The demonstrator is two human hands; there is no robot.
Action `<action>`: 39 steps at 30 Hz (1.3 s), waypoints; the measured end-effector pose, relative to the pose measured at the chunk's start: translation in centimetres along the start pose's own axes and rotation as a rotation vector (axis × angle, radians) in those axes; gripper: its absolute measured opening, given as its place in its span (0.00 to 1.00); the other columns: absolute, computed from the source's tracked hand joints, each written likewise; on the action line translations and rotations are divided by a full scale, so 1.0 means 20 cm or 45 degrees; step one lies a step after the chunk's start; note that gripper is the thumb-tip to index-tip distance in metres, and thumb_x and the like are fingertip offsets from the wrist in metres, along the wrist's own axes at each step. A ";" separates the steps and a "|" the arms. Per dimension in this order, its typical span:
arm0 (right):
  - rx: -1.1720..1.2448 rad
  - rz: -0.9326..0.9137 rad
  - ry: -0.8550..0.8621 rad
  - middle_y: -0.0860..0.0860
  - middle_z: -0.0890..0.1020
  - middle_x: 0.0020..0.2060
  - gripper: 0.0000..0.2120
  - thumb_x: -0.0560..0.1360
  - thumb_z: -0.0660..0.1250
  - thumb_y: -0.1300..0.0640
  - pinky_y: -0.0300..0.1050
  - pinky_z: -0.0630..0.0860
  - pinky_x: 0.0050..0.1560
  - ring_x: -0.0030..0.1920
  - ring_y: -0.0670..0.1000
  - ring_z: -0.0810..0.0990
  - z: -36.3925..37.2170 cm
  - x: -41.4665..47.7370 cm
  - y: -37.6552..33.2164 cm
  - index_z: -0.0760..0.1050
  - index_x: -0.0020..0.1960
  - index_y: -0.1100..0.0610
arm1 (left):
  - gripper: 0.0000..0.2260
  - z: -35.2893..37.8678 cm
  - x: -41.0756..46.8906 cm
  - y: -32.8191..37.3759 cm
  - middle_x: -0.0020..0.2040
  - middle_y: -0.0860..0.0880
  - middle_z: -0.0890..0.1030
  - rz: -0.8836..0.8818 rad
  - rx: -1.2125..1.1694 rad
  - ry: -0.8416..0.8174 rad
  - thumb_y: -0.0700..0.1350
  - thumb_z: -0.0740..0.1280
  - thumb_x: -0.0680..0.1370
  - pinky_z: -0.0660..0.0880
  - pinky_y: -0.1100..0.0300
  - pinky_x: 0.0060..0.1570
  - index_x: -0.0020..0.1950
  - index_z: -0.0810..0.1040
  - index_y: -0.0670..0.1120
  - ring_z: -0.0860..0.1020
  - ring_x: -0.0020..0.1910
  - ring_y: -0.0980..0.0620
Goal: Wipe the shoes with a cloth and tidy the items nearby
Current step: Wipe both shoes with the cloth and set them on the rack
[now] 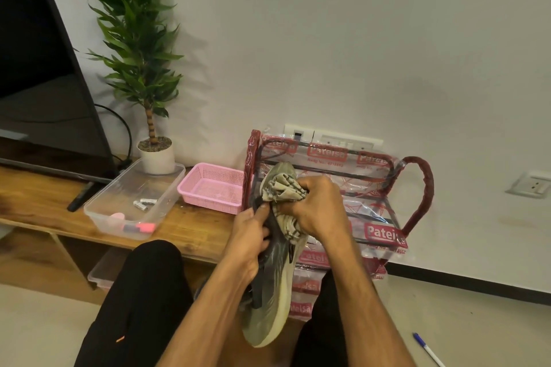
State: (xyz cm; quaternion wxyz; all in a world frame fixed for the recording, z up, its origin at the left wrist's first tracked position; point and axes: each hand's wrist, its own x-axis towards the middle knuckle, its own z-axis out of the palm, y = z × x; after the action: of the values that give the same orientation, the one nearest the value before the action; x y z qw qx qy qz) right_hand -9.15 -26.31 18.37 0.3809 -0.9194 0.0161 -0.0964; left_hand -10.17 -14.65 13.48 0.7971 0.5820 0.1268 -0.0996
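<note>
A grey and cream sneaker [272, 286] is held up in front of me, toe pointing away, heel low between my knees. My left hand [249, 235] grips its upper edge near the laces. My right hand [317, 205] holds a bunched striped beige cloth [287, 192] pressed against the front part of the shoe. Part of the cloth hangs down along the shoe's side. Behind the shoe stands a red shoe rack [416, 188] still wrapped in printed plastic.
On the wooden bench [38, 197] sit a clear plastic tub [167, 185] holding batteries and a pink marker, a pink basket [208, 185], a potted plant [156, 155] and a TV [44, 98]. A blue pen [426, 348] lies on the floor at right.
</note>
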 end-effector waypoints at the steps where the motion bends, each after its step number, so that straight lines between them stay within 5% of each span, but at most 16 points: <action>1: -0.026 -0.032 0.115 0.46 0.83 0.36 0.07 0.70 0.77 0.58 0.32 0.71 0.30 0.34 0.42 0.80 0.03 0.00 0.01 0.83 0.47 0.53 | 0.11 0.00 0.00 0.01 0.47 0.40 0.84 0.006 0.013 -0.014 0.45 0.59 0.84 0.78 0.43 0.52 0.56 0.78 0.40 0.82 0.45 0.42; 5: -0.035 -0.119 0.398 0.47 0.82 0.38 0.04 0.71 0.76 0.59 0.40 0.79 0.35 0.36 0.46 0.79 0.12 -0.03 0.03 0.82 0.45 0.55 | 0.10 -0.01 0.02 0.03 0.46 0.38 0.84 0.060 0.071 0.002 0.44 0.60 0.84 0.80 0.45 0.49 0.55 0.79 0.42 0.82 0.44 0.41; 9: 0.134 -0.097 0.004 0.46 0.84 0.37 0.08 0.68 0.79 0.57 0.39 0.78 0.35 0.37 0.44 0.82 0.08 -0.04 0.05 0.83 0.45 0.55 | 0.10 -0.05 0.04 0.04 0.46 0.41 0.77 0.085 0.059 0.080 0.46 0.61 0.83 0.71 0.54 0.35 0.53 0.80 0.43 0.72 0.39 0.45; 11: 0.139 -0.114 0.030 0.47 0.84 0.36 0.07 0.68 0.79 0.57 0.43 0.80 0.35 0.36 0.45 0.82 0.06 -0.04 0.06 0.83 0.43 0.55 | 0.09 -0.05 0.05 0.05 0.46 0.41 0.78 0.053 0.028 0.079 0.46 0.60 0.84 0.74 0.53 0.37 0.52 0.80 0.45 0.75 0.40 0.44; 16: -0.002 -0.198 0.499 0.48 0.80 0.36 0.04 0.71 0.76 0.57 0.43 0.76 0.34 0.37 0.47 0.78 0.10 -0.03 0.06 0.81 0.42 0.56 | 0.08 -0.02 0.06 0.05 0.40 0.46 0.85 0.025 -0.036 -0.007 0.45 0.60 0.84 0.80 0.53 0.41 0.54 0.78 0.44 0.83 0.38 0.49; 22: 0.217 -0.036 0.010 0.47 0.85 0.37 0.08 0.67 0.79 0.56 0.40 0.79 0.34 0.37 0.44 0.83 0.07 -0.09 0.05 0.83 0.45 0.53 | 0.10 -0.05 0.05 0.04 0.42 0.44 0.85 0.101 0.030 0.024 0.45 0.61 0.84 0.79 0.55 0.39 0.49 0.81 0.46 0.82 0.39 0.48; 28: 0.087 -0.143 0.540 0.49 0.83 0.42 0.07 0.71 0.77 0.59 0.29 0.72 0.34 0.40 0.46 0.80 0.14 -0.06 0.07 0.83 0.48 0.56 | 0.07 -0.06 0.07 0.06 0.38 0.47 0.86 0.050 -0.097 0.056 0.45 0.61 0.83 0.80 0.54 0.40 0.52 0.78 0.45 0.84 0.40 0.48; 30: 0.174 -0.089 0.526 0.47 0.82 0.41 0.07 0.71 0.77 0.59 0.26 0.71 0.33 0.39 0.43 0.79 0.12 -0.06 0.07 0.82 0.48 0.56 | 0.07 -0.06 0.07 0.06 0.38 0.46 0.86 0.042 -0.116 0.066 0.46 0.62 0.83 0.80 0.54 0.38 0.52 0.78 0.45 0.84 0.39 0.48; 35: 0.268 -0.025 0.087 0.42 0.82 0.34 0.09 0.67 0.80 0.59 0.28 0.70 0.27 0.34 0.38 0.79 0.04 -0.09 0.08 0.81 0.40 0.49 | 0.08 -0.08 0.08 0.07 0.40 0.44 0.85 0.032 -0.137 0.131 0.46 0.61 0.83 0.80 0.55 0.35 0.53 0.78 0.44 0.84 0.36 0.48; 39: 0.133 -0.177 0.425 0.47 0.81 0.37 0.04 0.70 0.77 0.59 0.27 0.69 0.31 0.35 0.41 0.76 0.12 -0.07 0.08 0.82 0.41 0.54 | 0.07 -0.06 0.08 0.08 0.43 0.42 0.85 0.010 -0.060 0.100 0.45 0.62 0.83 0.82 0.51 0.41 0.53 0.78 0.44 0.84 0.39 0.46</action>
State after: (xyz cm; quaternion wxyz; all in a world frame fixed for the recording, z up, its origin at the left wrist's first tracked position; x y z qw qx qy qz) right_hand -10.08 -25.70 15.36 0.4125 -0.8685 0.0104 -0.2746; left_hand -8.19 -12.95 14.01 0.8054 0.5669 0.1581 -0.0705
